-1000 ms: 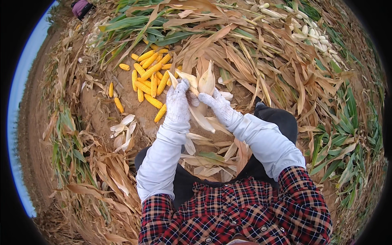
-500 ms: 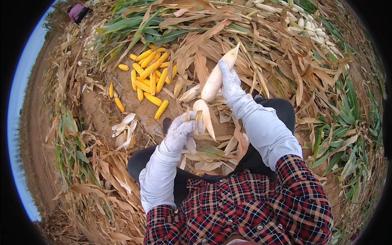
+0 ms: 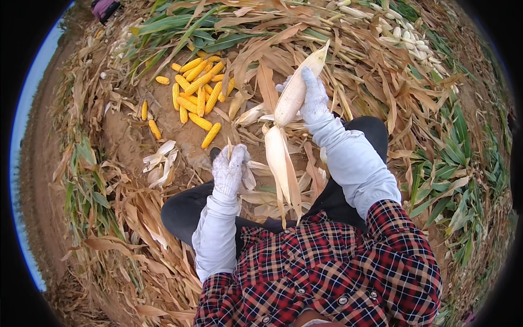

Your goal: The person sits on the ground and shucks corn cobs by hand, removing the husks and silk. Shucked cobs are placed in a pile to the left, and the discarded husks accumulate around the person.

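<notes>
An ear of corn (image 3: 294,95) in pale husk is tilted up in my right hand (image 3: 313,98), which is closed around it, the thumb along its side. From the ear's lower end hang peeled-down husk leaves (image 3: 279,163), reaching toward my lap. To the left, apart from the ear, my left hand (image 3: 231,166) is closed. A pale piece of husk (image 3: 248,179) shows at its right side, and a thin pointed tan tip sticks up between thumb and fingers. Both hands wear whitish gloves.
Bare yellow corn ears (image 3: 199,90) lie heaped on the soil ahead, a few apart at the left. Loose husks (image 3: 160,163) lie near my left knee. Dry stalks and leaves (image 3: 381,82) surround me, with pale ears (image 3: 411,41) far right. Something purple and dark (image 3: 104,10) is far left.
My left hand has come away from the husk at the ear's base and moved slightly left. The peeled husk now hangs free and longer. My right hand has raised the ear slightly.
</notes>
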